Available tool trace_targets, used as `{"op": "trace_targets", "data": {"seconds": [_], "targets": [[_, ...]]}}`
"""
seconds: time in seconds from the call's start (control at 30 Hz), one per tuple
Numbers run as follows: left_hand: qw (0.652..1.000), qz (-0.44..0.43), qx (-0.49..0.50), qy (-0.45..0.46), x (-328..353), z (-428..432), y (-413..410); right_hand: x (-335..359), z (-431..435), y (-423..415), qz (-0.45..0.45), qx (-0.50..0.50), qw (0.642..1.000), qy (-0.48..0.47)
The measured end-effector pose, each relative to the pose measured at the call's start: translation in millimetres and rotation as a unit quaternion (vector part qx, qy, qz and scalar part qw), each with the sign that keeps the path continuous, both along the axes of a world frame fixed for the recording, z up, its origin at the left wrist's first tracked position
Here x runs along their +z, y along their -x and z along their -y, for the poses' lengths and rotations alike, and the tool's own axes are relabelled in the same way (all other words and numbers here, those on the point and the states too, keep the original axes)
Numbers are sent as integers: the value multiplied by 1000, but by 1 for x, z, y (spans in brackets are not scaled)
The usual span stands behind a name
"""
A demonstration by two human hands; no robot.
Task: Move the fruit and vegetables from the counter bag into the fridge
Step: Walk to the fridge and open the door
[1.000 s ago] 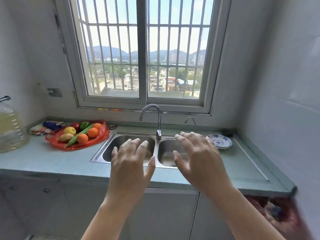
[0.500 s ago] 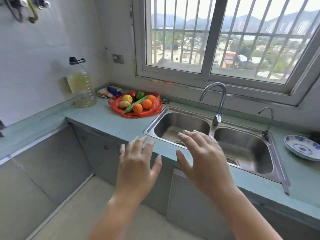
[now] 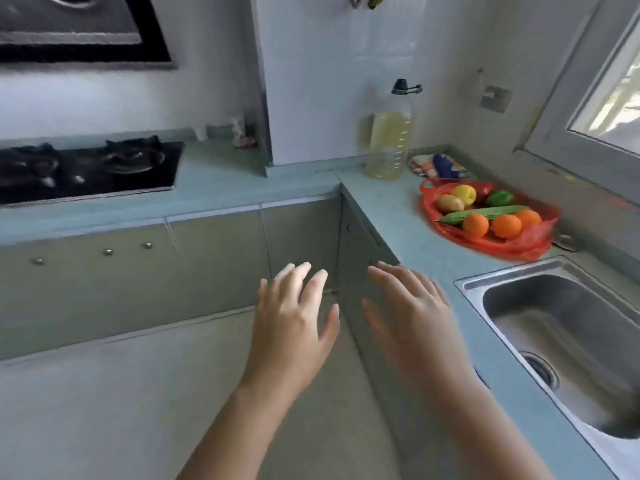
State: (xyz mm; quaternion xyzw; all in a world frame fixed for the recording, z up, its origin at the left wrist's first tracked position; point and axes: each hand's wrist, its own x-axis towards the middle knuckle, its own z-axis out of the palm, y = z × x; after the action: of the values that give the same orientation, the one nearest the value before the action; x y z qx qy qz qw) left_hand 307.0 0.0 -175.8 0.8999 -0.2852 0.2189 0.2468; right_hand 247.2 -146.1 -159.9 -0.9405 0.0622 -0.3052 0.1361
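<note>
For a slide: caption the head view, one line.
Left hand and right hand hover open; red bag of produce lies on the counter beside the sink.

Nothing in view is reading as legible text, label, brand or number. The small containers (image 3: 239,131) standing at the back of the counter (image 3: 242,181) are showing some reddish marking (too blurred to make out as letters), and the clear bottle (image 3: 389,133) of yellow liquid by the wall is offering no lettering that can be read.
</note>
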Motion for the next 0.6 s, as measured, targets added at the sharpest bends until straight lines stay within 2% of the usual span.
{"op": "trace_targets", "data": {"seconds": [0.3, 0.6], "targets": [[978, -21, 206, -7, -10, -91, 44, -7, -78, -29, -18, 231, 973, 12], [904, -4, 428, -4, -4, -205, 136, -3, -212, -5, -9, 445, 896, 9]]}}
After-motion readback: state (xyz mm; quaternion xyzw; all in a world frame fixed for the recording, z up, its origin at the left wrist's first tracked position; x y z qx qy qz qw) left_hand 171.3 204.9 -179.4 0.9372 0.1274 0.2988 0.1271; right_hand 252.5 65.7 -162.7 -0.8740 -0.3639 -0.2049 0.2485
